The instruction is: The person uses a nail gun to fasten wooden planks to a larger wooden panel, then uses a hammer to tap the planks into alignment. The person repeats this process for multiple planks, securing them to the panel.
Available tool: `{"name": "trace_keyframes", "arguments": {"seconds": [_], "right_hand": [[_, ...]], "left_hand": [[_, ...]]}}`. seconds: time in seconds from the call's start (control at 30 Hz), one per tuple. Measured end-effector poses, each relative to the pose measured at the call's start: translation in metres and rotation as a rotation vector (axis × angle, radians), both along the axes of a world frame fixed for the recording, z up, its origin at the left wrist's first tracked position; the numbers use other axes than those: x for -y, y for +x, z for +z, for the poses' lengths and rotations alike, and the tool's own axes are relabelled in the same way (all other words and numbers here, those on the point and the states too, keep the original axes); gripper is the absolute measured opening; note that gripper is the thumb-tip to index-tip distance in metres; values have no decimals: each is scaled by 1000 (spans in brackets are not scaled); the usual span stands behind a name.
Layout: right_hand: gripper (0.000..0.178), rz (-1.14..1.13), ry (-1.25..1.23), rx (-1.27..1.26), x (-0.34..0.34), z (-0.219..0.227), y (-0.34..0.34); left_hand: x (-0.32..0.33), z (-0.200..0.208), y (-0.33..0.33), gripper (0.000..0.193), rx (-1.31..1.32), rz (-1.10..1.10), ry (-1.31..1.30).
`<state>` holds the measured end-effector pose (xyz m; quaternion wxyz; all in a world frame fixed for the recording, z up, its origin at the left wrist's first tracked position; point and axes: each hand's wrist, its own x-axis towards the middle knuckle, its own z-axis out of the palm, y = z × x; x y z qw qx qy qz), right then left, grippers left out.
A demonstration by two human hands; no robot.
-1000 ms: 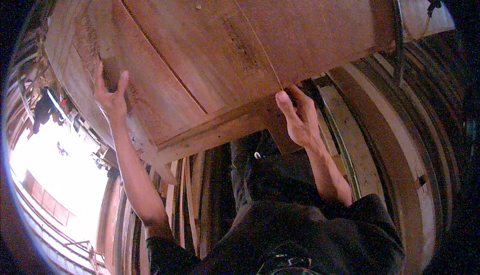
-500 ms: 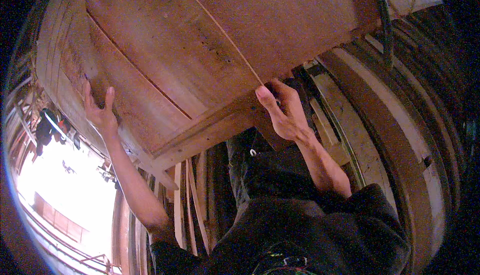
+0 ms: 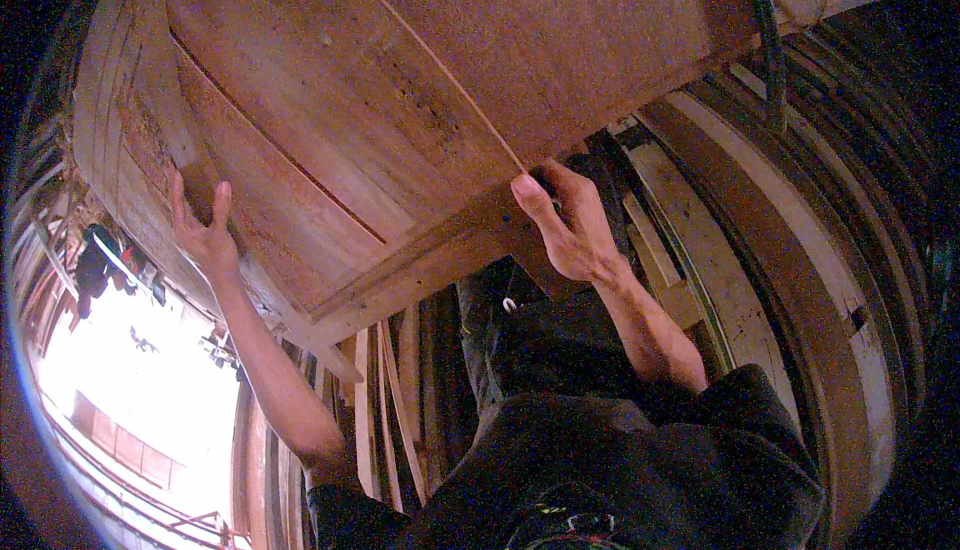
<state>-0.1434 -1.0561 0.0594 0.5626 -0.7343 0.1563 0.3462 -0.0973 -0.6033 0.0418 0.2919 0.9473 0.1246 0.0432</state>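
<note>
A broad brown wooden panel [image 3: 600,60] with a framed edge fills the upper part of the view. Across it runs a thin pale wooden strip [image 3: 430,54]. My right hand [image 3: 572,220] is closed at the strip's near end, thumb on top and fingers curled behind, at the panel's edge. To the left, my left hand [image 3: 208,240] is raised beside the frame's side rail [image 3: 115,165], its thumb and fingers apart. A brownish block-like patch shows between those fingers; whether they touch it I cannot tell. A dark groove [image 3: 270,143] lies between the hands.
Long boards [image 3: 770,200] are stacked along the right, and thin wooden slats [image 3: 390,420] stand below the panel. A dark curved tube [image 3: 768,40] hangs at the upper right. Bright light enters at the lower left, near a dark object with red parts [image 3: 105,265].
The view has turned slightly, and the strip's far end appears a little farther left. My left hand sits slightly lower. My right hand keeps its place at the strip's near end.
</note>
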Motion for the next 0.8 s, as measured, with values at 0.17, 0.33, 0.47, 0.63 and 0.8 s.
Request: {"name": "trace_keyframes", "arguments": {"seconds": [0.17, 0.33, 0.47, 0.63, 0.8], "right_hand": [[63, -11, 23, -30, 0, 2, 0], [62, -34, 46, 49, -1, 2, -1], [62, -22, 34, 43, 0, -1, -2], [62, -7, 14, -17, 0, 0, -1], [57, -32, 25, -45, 2, 10, 7]], "left_hand": [[-4, -1, -3, 70, 9, -32, -5], [-10, -3, -6, 71, 24, -30, -21], [-8, -2, -5, 71, 2, -24, 10], [-7, -3, -4, 74, 15, -16, -14], [-7, 1, -6, 80, -96, -15, 302]]}}
